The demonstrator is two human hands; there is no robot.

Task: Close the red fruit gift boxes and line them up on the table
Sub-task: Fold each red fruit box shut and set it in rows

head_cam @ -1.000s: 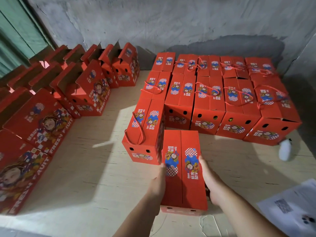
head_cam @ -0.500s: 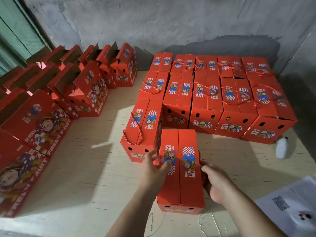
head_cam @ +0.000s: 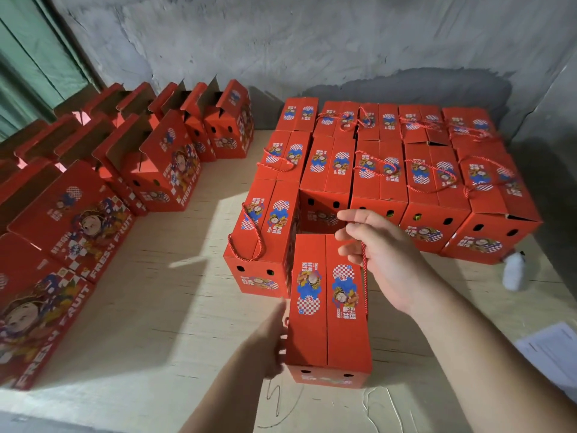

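Along the left edge of the plywood table (head_cam: 162, 307) stand rows of open red gift boxes (head_cam: 165, 170), their top flaps up, printed FRESH FRUIT on the side; right of them, past a bare strip of table, a closed box with a rope handle (head_cam: 263, 242) stands at the front of the left column of the block of closed boxes (head_cam: 406, 170) lined up against the grey wall (head_cam: 312, 42); just beside it, nearer the camera, is the closed box in hand (head_cam: 329, 310), its two top flaps meeting along the middle; the left hand (head_cam: 271, 342) presses against its left side, fingers hidden behind the wall, so their state cannot be told; the right hand (head_cam: 379, 257) hovers over its far right corner, fingers curled and pinching a red rope (head_cam: 364, 276) that runs down across the lid; farther right lie a blurred white object (head_cam: 513, 271) and a sheet of paper (head_cam: 552, 354)
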